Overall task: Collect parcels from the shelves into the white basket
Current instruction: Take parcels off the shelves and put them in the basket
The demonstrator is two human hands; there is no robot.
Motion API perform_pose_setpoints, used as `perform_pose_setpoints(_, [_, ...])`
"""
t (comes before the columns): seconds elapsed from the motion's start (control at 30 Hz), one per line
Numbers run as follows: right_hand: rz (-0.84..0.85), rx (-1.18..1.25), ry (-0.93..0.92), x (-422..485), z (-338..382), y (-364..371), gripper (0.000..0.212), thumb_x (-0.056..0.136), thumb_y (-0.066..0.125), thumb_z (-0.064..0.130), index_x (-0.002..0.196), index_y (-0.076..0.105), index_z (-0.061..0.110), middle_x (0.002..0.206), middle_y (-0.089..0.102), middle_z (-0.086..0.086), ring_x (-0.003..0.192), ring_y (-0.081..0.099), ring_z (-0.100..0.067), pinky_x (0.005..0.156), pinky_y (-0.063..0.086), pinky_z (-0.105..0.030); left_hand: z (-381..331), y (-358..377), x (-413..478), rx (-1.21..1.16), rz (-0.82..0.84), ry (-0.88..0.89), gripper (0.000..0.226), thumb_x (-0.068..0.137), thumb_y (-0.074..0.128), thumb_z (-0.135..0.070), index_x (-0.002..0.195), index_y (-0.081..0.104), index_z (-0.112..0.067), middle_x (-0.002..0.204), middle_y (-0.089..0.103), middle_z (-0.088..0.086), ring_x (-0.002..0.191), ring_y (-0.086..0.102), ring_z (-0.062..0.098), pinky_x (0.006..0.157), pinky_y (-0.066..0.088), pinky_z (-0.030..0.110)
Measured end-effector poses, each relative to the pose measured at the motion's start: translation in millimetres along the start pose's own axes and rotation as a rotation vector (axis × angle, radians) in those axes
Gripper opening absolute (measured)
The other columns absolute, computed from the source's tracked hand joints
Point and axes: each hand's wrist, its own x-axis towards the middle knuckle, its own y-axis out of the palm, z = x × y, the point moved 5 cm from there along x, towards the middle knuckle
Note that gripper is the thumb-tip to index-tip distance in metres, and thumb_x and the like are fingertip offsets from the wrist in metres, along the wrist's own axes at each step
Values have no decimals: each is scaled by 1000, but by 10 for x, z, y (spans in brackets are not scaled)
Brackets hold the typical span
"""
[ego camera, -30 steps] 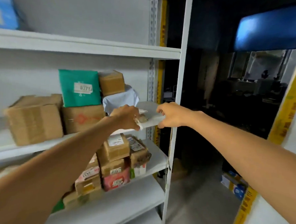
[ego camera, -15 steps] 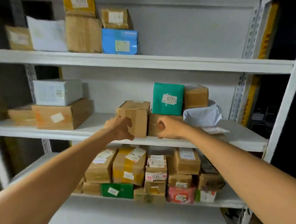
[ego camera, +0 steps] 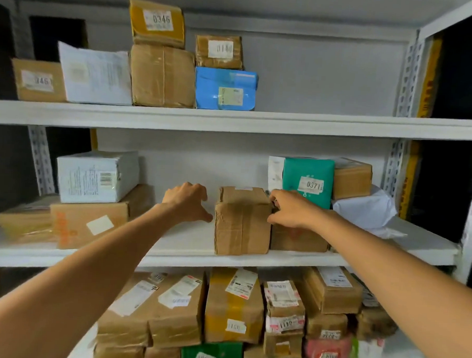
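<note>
White shelves (ego camera: 314, 125) hold many parcels (ego camera: 163, 76). On the middle shelf (ego camera: 182, 241) stands a brown box (ego camera: 242, 225); my right hand (ego camera: 290, 211) grips its upper right edge, and my left hand (ego camera: 185, 203) is spread wide just beside it. I judge the pick is only starting: next, clamp both sides and lift. No basket in sight.

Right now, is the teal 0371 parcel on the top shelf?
No, the teal parcel is stacked on the middle shelf, behind the right hand gripping the brown box.
</note>
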Motion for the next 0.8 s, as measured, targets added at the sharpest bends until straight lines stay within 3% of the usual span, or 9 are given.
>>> perform_pose_setpoints(0.17, [30,-20,72,137,76,156,24,91,61,19,104,42,17,90,52,-5,72,53,-13,60,46,-24,148,202,208,-44,55,28,62,75,75,-49,128,55,-22,120,63,0,102,62,20,75,48,28])
perform_pose_setpoints(0.27, [7,-7,75,218,99,174,33,90,60,19,118,43,13,96,52,-4,79,55,-14,64,49,-25,125,347,267,-88,58,58,65,75,74,-50,129,53,-21,123,62,1,103,62,21,82,52,31])
perform_pose_setpoints(0.37, [8,-46,70,302,114,185,43,91,58,19,130,41,11,110,52,-6,92,56,-17,78,54,-32,106,337,334,-103,-36,87,73,74,74,-54,134,48,-20,131,57,4,109,60,24,89,53,37])
perform_pose_setpoints(0.5, [-12,-32,62,466,179,214,49,95,54,20,139,34,11,117,48,-6,103,54,-20,76,47,-26,77,272,461,-164,-60,86,67,78,69,-55,134,47,-26,134,52,4,111,57,27,87,48,37])
perform_pose_setpoints(0.6, [-98,58,119,537,185,333,56,97,54,23,145,29,8,143,37,-12,129,43,-30,95,46,-32,56,343,577,-308,15,72,48,84,66,-48,127,55,-29,130,56,7,111,56,25,84,46,32])
perform_pose_setpoints(0.67, [-154,129,178,571,154,438,57,98,52,25,146,28,5,149,31,-13,137,33,-33,104,44,-40,27,470,628,-471,86,23,46,88,61,-48,128,56,-25,131,55,9,112,55,27,84,45,30])
perform_pose_setpoints(0.8, [-236,179,228,626,98,529,38,100,49,25,130,46,3,146,34,-14,138,30,-33,100,45,-38,-14,707,596,-861,217,-157,49,91,53,-49,134,51,-23,131,48,11,120,49,37,89,51,46])
